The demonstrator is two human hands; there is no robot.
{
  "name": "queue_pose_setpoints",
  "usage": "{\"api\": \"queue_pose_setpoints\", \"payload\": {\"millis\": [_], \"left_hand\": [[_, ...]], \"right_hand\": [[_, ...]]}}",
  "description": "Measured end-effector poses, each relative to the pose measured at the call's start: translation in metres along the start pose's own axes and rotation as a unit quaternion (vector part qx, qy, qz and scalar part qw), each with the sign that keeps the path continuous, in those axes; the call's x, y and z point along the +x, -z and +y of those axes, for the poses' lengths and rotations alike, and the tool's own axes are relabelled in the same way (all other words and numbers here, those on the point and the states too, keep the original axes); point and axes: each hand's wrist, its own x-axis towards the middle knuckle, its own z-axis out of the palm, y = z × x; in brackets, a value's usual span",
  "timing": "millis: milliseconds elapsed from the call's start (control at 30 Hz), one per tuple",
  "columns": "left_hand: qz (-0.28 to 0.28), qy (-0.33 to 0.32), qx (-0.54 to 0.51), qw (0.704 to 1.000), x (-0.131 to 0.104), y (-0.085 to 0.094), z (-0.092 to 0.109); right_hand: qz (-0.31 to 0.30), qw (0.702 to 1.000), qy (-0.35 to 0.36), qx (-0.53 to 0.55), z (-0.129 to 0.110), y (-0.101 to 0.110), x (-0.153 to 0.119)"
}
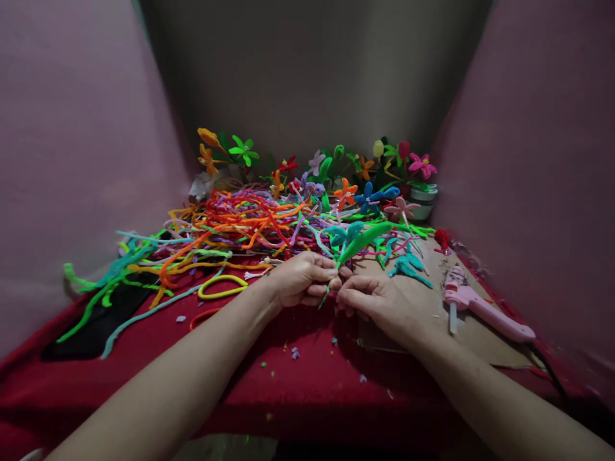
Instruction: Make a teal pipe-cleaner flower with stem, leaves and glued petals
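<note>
My left hand [303, 280] pinches the green stem of a pipe-cleaner flower [346, 235] between thumb and fingers. The flower has teal petals and one long bright green leaf [368, 241] that slants up to the right. Below the fingers, the thin end of the stem pokes out. Close against it, my right hand [372, 299] is closed, its fingertips pressed together at the stem; part of what they grip is hidden. Teal pipe-cleaner pieces [410, 266] lie on the cardboard [427, 298] just beyond the right hand.
A large heap of coloured pipe cleaners [250, 221] spreads across the back and left of the red cloth [307, 371]. Finished flowers [369, 197] stand behind it. A pink glue gun [485, 310] rests at right. Yellow-handled scissors [222, 287] and a black item [86, 336] lie left.
</note>
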Motion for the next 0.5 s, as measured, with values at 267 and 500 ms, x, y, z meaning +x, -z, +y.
{"api": "queue_pose_setpoints", "payload": {"millis": [267,500], "left_hand": [[0.021,0.003,0.222,0.975,0.009,-0.011,-0.011],[0.136,-0.029,0.439,0.888,-0.009,-0.017,0.012]], "right_hand": [[0.054,0.997,-0.004,-0.057,0.006,-0.008,-0.014],[0.047,0.996,-0.001,-0.081,0.003,-0.007,-0.015]]}}
